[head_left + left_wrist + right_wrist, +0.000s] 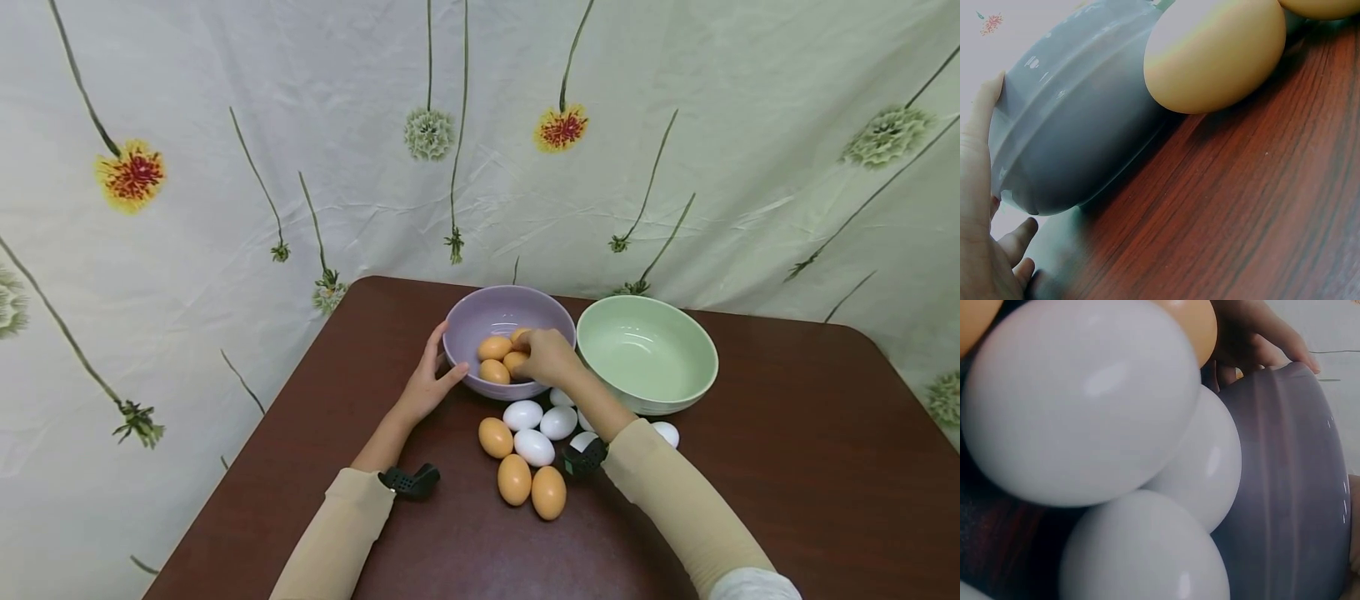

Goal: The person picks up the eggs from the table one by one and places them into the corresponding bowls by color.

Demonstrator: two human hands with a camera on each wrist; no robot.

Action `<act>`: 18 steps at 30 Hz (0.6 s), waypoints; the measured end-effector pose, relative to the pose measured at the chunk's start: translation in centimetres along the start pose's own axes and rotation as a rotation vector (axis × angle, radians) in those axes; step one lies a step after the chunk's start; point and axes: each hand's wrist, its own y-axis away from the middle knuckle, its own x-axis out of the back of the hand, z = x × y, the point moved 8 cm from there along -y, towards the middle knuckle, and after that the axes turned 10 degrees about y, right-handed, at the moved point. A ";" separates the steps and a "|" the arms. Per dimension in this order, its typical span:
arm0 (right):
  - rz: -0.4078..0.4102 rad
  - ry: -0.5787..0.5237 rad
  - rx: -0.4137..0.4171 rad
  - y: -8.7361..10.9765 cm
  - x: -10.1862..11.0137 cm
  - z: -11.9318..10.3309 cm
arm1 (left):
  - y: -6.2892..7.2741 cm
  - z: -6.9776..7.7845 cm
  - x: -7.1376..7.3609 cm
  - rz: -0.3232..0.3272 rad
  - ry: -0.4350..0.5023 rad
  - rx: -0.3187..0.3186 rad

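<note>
A purple bowl [467,333] holds several brown eggs [494,347]. My left hand [424,390] steadies it from the left, thumb near the front rim and the other fingers spread along the outer wall. Reaching over the bowl's right side, my right hand [551,360] has its fingertips bent around a brown egg [514,362] among the others; the palm hides part of the contact. In the left wrist view, fingers [979,119] touch the bowl's outside. Several white eggs [534,448] and brown eggs [513,480] lie on the table before the bowl.
A pale green bowl [648,354] stands just right of the purple one, with no eggs visible inside. Another white egg [666,433] shows beyond my right sleeve. The dark wooden table [810,433] backs onto a flowered cloth [360,125].
</note>
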 end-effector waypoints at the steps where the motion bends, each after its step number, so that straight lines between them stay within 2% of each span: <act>1: 0.008 -0.007 0.002 0.1 0.1 0.0 | 0.0 0.0 0.0 -0.001 0.000 0.001; 13: 0.142 -0.090 0.004 0.5 0.8 0.1 | -0.1 0.0 0.0 -0.005 0.014 -0.014; 18: 0.169 -0.172 -0.011 0.7 0.8 0.4 | -0.1 0.0 0.0 -0.009 0.015 -0.023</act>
